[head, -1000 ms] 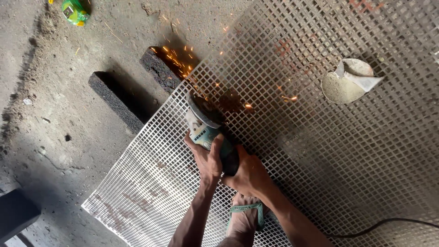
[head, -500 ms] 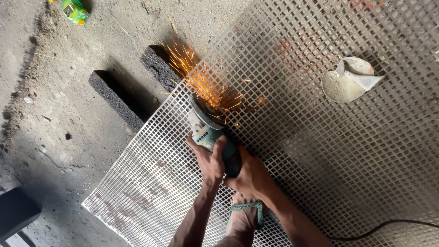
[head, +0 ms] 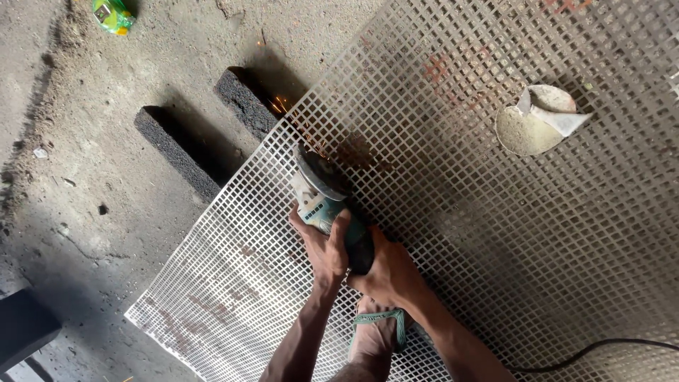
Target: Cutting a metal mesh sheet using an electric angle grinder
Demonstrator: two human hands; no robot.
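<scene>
Since half a second ago the big spray of orange sparks has shrunk to only a few small sparks (head: 281, 106) near the dark block, while both hands keep their places on the tool. The person holds an angle grinder (head: 327, 205) with a teal body on a large white metal mesh sheet (head: 495, 233), and its grey disc sits at an angle on the mesh close to the upper left edge of the sheet. The left hand (head: 322, 244) is wrapped around the front part of the grinder body, fingers curled over it. The right hand (head: 387, 272) is closed around the dark rear handle, just behind the left hand and touching it. Just below the hands, a foot in a green sandal (head: 378, 329) stands on the mesh. The sheet lies on a dusty concrete floor (head: 85, 177) and its edge rests over two dark rough blocks (head: 244, 102), which lie side by side and a little apart. Well to the right of the grinder, a round grey disc with a torn white paper piece (head: 541, 120) lies on the mesh. A black cable (head: 601, 346) runs across the lower right corner of the sheet. Far away at the top left a small green and yellow package (head: 112, 14) lies on the floor.
</scene>
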